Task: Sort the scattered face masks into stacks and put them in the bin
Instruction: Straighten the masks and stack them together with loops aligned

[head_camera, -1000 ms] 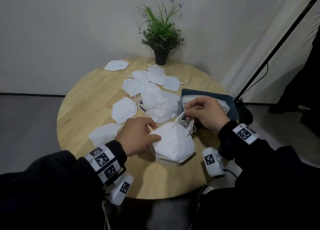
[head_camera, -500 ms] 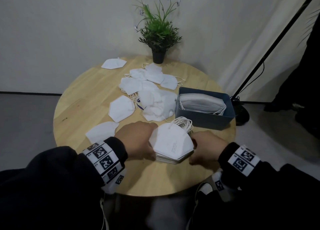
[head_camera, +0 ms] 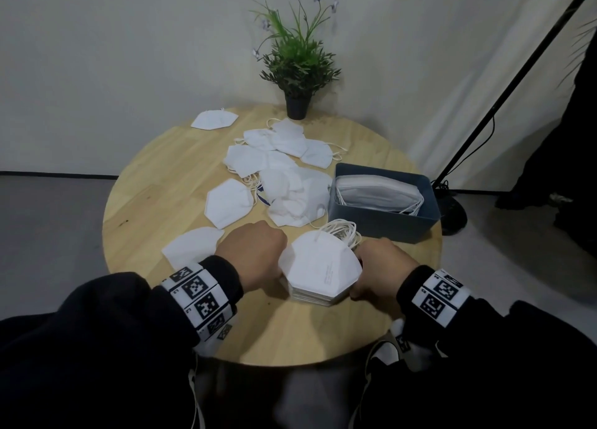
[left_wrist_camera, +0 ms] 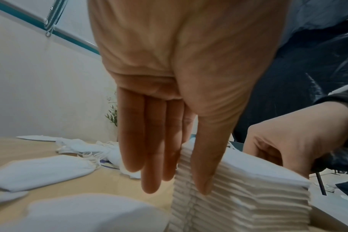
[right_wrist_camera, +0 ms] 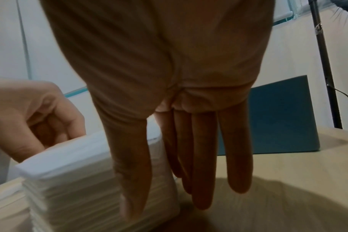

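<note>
Two hands flank one stack of face masks [head_camera: 323, 272] at the near middle of the round wooden worktop [head_camera: 155, 202]. The left hand [head_camera: 250, 257] stands against the stack's left side with its fingers [left_wrist_camera: 149, 141] straight and pointing down to the wood, the thumb laid flat on the layered edges; it presses rather than grips. The right hand [head_camera: 381, 268] mirrors it on the right side, fingers [right_wrist_camera: 207, 157] straight and together, thumb flat against the white edges, so both hands are extended and pressing the stack between them. From the head view the knuckles hide the fingertips, but both wrist views show them plainly. The stack rests on the worktop, its ear loops [head_camera: 342, 234] bunched at the far end. Just beyond it sits the blue bin [head_camera: 384, 225], with a bundle of masks [head_camera: 378, 189] already lying inside. To the bin's left a loose heap of scattered masks [head_camera: 290, 183] overlaps across the middle of the worktop, with single masks lying apart: one [head_camera: 227, 207] left of the heap, one [head_camera: 192, 246] beside the left wrist, one [head_camera: 214, 119] at the far left rim. A potted plant [head_camera: 297, 73] stands at the far rim against the wall. A black stand pole [head_camera: 504, 83] slants up on the right.
</note>
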The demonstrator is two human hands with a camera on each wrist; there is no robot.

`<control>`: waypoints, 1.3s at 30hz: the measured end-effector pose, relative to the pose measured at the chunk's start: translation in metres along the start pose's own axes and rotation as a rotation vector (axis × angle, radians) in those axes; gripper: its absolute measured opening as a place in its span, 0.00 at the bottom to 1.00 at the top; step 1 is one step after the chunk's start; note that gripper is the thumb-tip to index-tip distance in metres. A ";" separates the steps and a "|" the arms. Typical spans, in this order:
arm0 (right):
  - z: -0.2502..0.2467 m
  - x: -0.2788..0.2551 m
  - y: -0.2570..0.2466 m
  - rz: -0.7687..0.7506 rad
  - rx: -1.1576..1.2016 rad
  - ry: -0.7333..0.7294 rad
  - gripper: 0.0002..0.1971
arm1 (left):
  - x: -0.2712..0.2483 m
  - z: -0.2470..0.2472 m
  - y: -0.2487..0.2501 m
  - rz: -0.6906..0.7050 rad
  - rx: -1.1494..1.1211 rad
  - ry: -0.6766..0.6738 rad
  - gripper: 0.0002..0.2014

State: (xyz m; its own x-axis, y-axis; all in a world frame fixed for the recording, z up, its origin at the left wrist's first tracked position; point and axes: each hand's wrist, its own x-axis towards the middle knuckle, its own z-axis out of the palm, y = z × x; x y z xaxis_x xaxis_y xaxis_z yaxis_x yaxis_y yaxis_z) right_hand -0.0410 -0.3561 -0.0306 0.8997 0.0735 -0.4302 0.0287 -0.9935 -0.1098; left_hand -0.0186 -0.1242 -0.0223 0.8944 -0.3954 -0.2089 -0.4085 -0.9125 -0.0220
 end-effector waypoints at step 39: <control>-0.151 0.331 -0.079 0.290 0.419 0.097 0.32 | 0.105 0.032 -0.183 -0.413 -0.510 -0.207 0.47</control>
State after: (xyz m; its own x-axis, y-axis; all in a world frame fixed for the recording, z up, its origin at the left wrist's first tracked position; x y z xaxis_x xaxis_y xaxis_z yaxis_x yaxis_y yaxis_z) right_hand 0.3199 -0.2661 -0.0290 0.8815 -0.2277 -0.4137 -0.3870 -0.8504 -0.3564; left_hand 0.1441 0.0048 -0.0718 0.8846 -0.0230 -0.4658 0.1403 -0.9394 0.3128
